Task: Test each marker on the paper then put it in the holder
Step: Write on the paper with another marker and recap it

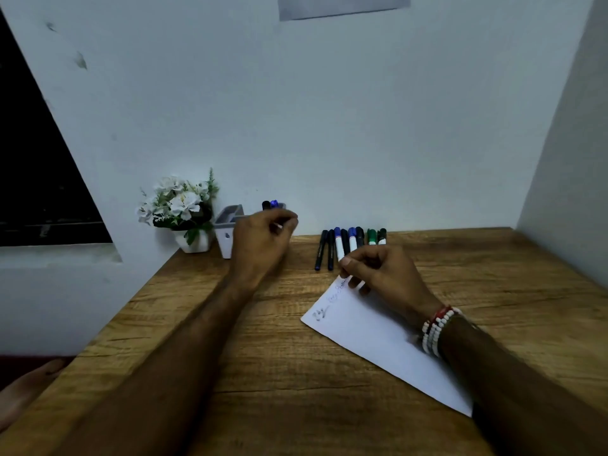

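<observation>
A grey holder (227, 235) stands by the wall with a black marker (266, 205) and a blue marker (274, 204) sticking up from it. My left hand (263, 240) is in front of the holder with its fingers curled around the blue marker's pale barrel. A row of several markers (345, 241) lies on the table to the right. My right hand (378, 269) rests over their near ends, thumb and forefinger pinched on a blue-capped white marker (339, 248). The white paper (371, 330) with scribbles lies under my right wrist.
A white pot of white flowers (179, 209) stands left of the holder against the wall. The wooden table (263, 357) ends at the wall behind and at a side wall on the right. A bead bracelet (436, 329) is on my right wrist.
</observation>
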